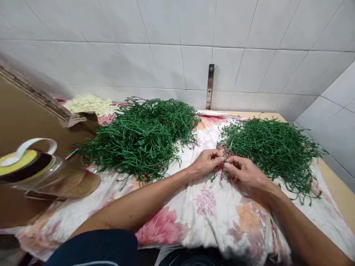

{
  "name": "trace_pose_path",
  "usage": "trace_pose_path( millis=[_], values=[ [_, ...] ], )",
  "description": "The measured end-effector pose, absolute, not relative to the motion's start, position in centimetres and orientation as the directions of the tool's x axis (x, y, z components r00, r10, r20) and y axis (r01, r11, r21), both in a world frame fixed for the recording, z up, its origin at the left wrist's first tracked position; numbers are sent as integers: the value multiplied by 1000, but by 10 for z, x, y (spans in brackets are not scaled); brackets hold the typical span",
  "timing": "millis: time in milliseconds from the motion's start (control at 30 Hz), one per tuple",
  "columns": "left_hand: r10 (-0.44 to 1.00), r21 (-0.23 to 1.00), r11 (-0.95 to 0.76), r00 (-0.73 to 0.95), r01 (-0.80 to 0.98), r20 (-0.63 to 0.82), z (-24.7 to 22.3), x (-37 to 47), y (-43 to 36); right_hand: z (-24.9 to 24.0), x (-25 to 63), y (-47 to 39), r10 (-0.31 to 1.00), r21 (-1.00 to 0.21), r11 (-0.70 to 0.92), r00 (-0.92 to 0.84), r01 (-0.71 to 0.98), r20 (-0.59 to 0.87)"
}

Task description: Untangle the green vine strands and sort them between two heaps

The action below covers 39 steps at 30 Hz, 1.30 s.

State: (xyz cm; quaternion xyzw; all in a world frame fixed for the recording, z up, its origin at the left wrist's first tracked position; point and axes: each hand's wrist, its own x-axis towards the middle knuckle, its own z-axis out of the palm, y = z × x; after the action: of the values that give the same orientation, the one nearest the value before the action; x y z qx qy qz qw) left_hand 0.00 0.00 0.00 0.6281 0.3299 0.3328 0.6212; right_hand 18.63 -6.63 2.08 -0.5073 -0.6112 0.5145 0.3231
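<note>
Between my two hands is a thin green stem (214, 177), branching at its lower end. My left hand (205, 163) pinches it between thumb and fingers. Meeting it fingertip to fingertip, my right hand (246, 173) is also closed on the stem. My fingers partly cover the stem. A pile of loose green stems (273, 151) with small forked tips lies just beyond my right hand. Another, larger heap of the same stems (138, 136) spreads to the left, beyond my left forearm.
A flowered cloth (205, 221) covers the table. At the back left lies a heap of small pale yellow pieces (89, 104). A clear jug with a yellow lid (55, 173) stands at the left beside a cardboard box (24, 122). A metal bracket (210, 87) is fixed to the tiled wall.
</note>
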Motion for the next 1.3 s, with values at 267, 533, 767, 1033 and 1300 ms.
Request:
trace_pose_path(
  millis=[267, 533, 767, 1033, 1300],
  values=[
    [827, 993, 106, 559, -46, -63, 3, -1, 2, 16, 187, -62, 977, -947, -13, -196, 321, -79],
    [786, 993, 109, 615, -39, -62, 3, -4, 5, 19, 190, -59, 991, -925, 30, -134, 378, -23],
    [816, 998, 52, 577, -40, -20, -3, -4, 8, 23, 193, -61, 980, -926, 84, -201, 368, 9],
    [807, 1000, -22, 590, -3, 20, 2, -2, 0, 23, 191, -64, 952, -886, 88, -300, 456, -60],
    [825, 999, -26, 564, -35, 41, 1, -1, -2, 19, 187, -60, 962, -809, 183, -272, 558, 30]
  ],
)
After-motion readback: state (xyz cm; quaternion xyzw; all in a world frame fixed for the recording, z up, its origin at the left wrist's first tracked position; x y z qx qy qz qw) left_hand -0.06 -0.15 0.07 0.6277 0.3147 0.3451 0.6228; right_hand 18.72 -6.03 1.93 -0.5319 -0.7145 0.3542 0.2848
